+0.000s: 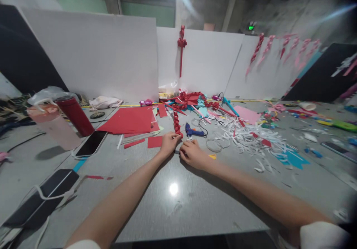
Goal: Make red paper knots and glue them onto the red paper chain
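My left hand is closed, its fingertips pinched at the near end of a red braided paper strip. The strip lies on the grey table and stretches away from me. Close beside it my right hand rests with its fingers curled in. A small dark grey piece shows between the hands at the right fingertips; its kind is unclear. Just beyond the right hand lies a blue hot glue gun with a black cord. A small yellow piece lies beside the right wrist.
Red paper sheets lie at left, near a phone, a red flask and a pink bottle. White paper shreds spread at right. A white board with a red paper ornament stands behind.
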`<state>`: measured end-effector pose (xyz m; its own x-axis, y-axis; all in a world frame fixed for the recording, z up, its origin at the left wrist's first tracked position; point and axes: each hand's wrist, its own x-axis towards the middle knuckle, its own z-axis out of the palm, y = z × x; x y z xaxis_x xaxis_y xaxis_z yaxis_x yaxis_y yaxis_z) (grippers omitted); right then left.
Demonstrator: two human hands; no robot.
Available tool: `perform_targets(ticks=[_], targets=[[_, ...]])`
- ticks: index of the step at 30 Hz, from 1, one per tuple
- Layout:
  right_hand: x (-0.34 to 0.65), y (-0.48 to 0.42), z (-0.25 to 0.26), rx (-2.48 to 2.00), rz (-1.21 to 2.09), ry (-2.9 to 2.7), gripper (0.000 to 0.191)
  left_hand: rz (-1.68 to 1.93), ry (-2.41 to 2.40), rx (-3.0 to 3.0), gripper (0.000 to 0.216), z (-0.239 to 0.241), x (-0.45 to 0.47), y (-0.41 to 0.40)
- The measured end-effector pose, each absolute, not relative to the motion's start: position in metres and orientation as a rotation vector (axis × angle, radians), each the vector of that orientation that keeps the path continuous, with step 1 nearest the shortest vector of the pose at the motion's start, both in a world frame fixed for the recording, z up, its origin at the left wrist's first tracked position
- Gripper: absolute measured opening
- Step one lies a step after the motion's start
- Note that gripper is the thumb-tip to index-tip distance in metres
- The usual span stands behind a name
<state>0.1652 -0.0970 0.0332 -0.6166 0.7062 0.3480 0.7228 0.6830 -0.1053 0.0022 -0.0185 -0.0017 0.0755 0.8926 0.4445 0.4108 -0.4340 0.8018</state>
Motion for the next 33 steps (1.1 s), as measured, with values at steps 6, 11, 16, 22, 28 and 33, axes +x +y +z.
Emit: perform_targets(ticks=[6,11,16,22,28,33], targets=[[0.180,-0.113,0.028,-1.165,-0.109,-2.486,0.009,1.216,1.320,2.014,0.022,0.003,-0.001,-0.023],[0.188,-0.116,0.025,-1.176,-0.080,-2.449,0.010,1.112,1.376,2.087,0.021,0.009,-0.024,-0.034],[0.195,-0.115,0.027,-1.195,-0.061,-2.427,0.011,1.145,1.494,2.119,0.014,0.015,-0.067,-0.030],[0.206,-0.116,0.036,-1.275,-0.062,-2.410,0.017,1.104,1.511,2.197,0.064,0.012,-0.112,-0.034],[0.216,-0.116,0.037,-1.286,-0.125,-2.546,0.021,0.917,1.474,2.269,0.073,0.005,-0.121,-0.041],[0.216,-0.111,0.035,-1.289,-0.132,-2.603,0.015,0.836,1.541,2.365,0.058,0.008,-0.120,-0.040]])
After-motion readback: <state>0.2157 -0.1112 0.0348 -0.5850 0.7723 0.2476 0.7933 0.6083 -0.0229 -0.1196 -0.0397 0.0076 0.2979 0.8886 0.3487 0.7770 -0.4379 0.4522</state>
